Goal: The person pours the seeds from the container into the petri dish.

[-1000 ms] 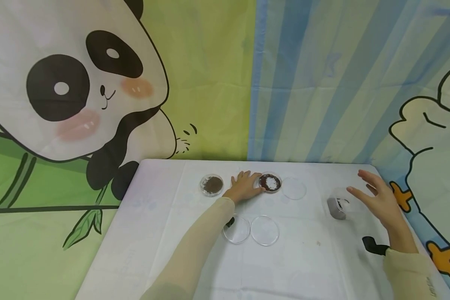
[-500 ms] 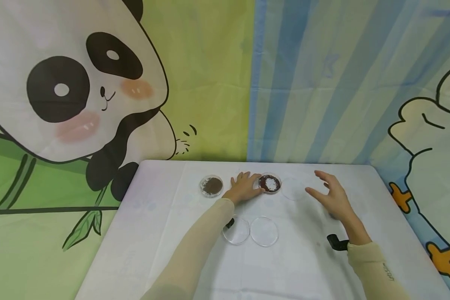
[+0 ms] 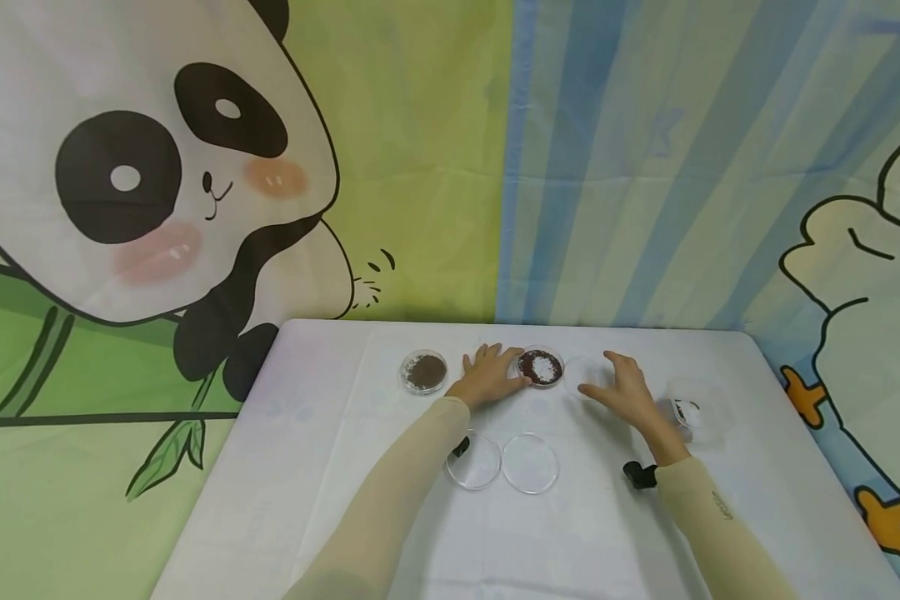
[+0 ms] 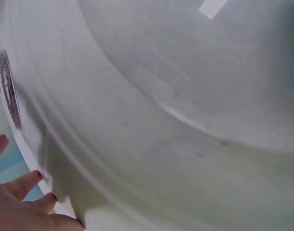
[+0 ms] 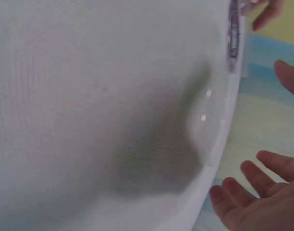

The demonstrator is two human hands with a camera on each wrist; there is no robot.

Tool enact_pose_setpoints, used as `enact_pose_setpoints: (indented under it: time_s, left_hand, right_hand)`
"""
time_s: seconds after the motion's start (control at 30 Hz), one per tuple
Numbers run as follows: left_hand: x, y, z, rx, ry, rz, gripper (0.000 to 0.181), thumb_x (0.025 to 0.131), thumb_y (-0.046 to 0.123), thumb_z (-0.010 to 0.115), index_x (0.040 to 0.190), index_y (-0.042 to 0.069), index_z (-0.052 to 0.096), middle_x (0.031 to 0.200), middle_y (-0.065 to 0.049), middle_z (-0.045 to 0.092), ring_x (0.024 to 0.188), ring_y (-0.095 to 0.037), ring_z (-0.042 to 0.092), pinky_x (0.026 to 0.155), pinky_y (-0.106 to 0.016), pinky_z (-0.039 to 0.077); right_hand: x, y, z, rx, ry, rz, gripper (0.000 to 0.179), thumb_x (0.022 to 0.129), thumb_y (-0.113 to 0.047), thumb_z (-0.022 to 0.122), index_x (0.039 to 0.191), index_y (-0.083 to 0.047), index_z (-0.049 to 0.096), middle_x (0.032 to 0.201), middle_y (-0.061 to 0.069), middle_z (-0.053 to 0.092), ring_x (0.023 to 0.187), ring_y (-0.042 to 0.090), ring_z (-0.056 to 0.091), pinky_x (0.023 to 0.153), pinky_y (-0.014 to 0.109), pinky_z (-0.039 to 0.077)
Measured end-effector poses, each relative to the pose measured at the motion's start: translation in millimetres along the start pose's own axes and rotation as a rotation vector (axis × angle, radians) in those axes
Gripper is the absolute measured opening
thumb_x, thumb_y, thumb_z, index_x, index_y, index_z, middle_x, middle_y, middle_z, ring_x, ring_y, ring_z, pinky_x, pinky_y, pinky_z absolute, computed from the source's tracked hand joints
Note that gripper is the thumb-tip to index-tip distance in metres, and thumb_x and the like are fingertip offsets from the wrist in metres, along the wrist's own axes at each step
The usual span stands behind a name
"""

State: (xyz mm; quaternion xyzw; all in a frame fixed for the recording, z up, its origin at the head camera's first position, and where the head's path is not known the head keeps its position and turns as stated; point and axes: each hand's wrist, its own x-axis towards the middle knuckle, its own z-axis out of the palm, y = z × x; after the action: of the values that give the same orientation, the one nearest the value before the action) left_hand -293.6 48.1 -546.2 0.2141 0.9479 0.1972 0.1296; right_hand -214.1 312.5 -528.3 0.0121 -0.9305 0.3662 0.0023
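Observation:
My left hand rests on the table with fingers spread and fairly straight, thumb and forefinger right at the rim of a petri dish of dark reddish-brown material with a white patch. That dish shows edge-on at the left of the left wrist view. To its right lies a clear, round petri dish part, faint against the white cloth. My right hand hovers over that clear piece's right side, thumb and fingers wide apart, holding nothing. Below it in the right wrist view, the clear piece lies in the hand's shadow.
Another petri dish with brown and white material stands left of my left hand. Two clear round dish parts lie side by side nearer me. A small grey-and-white object sits behind my right forearm. A printed curtain hangs behind the table.
My right hand has moved left from beside the grey-and-white object to the clear round piece, fingers still spread. The left hand and the dishes have stayed in place.

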Motion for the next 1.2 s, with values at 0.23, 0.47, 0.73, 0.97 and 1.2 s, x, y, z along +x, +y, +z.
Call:
enact_pose_setpoints:
  time_s: [0.23, 0.47, 0.73, 0.97, 1.2]
  left_hand:
    - [0.6, -0.7, 0.5, 0.01, -0.003, 0.007, 0.067, 0.095, 0.06, 0.057, 0.154, 0.033, 0.039, 0.16, -0.013, 0.03, 0.148, -0.04, 0.019, 0.111, -0.07, 0.013]
    - [1.2, -1.3, 1.2, 0.006, -0.002, 0.003, 0.066, 0.095, 0.06, 0.056, 0.154, 0.035, 0.039, 0.161, -0.012, 0.03, 0.148, -0.039, 0.018, 0.111, -0.069, 0.012]
    - [0.2, -0.7, 0.3, -0.002, -0.008, 0.005, 0.066, 0.095, 0.059, 0.057, 0.154, 0.034, 0.039, 0.161, -0.012, 0.029, 0.148, -0.04, 0.018, 0.111, -0.07, 0.011]
    - [1.0, -1.3, 0.0, -0.01, -0.011, 0.006, 0.066, 0.095, 0.059, 0.057, 0.154, 0.034, 0.039, 0.161, -0.012, 0.03, 0.148, -0.04, 0.018, 0.111, -0.07, 0.011]
    - [3.0, -3.5, 2.9, -0.008, -0.006, 0.006, 0.066, 0.095, 0.06, 0.057, 0.153, 0.035, 0.039, 0.161, -0.012, 0.03, 0.148, -0.04, 0.018, 0.111, -0.07, 0.011]
  right_hand:
    - [8.5, 10.1, 11.7, -0.109, -0.051, 0.082, 0.098, 0.083, -0.034, 0.08, 0.145, 0.02, 0.026, 0.144, 0.045, 0.026, 0.134, 0.06, 0.024, 0.109, 0.067, 0.024]
    - [9.6, 9.3, 11.5, -0.138, -0.061, 0.091, 0.102, 0.082, -0.037, 0.081, 0.146, 0.019, 0.025, 0.142, 0.047, 0.027, 0.132, 0.061, 0.026, 0.106, 0.068, 0.027]
    - [10.7, 13.3, 11.6, -0.192, -0.048, 0.092, 0.102, 0.08, -0.04, 0.081, 0.145, 0.019, 0.028, 0.14, 0.046, 0.031, 0.129, 0.061, 0.029, 0.104, 0.068, 0.03]
    - [11.2, 16.0, 12.3, -0.229, -0.035, 0.083, 0.101, 0.079, -0.041, 0.082, 0.142, 0.021, 0.032, 0.139, 0.045, 0.034, 0.129, 0.061, 0.03, 0.104, 0.068, 0.03]
    - [11.3, 17.7, 13.6, -0.268, -0.033, 0.062, 0.099, 0.078, -0.042, 0.084, 0.139, 0.02, 0.037, 0.138, 0.044, 0.036, 0.127, 0.061, 0.032, 0.102, 0.069, 0.032]
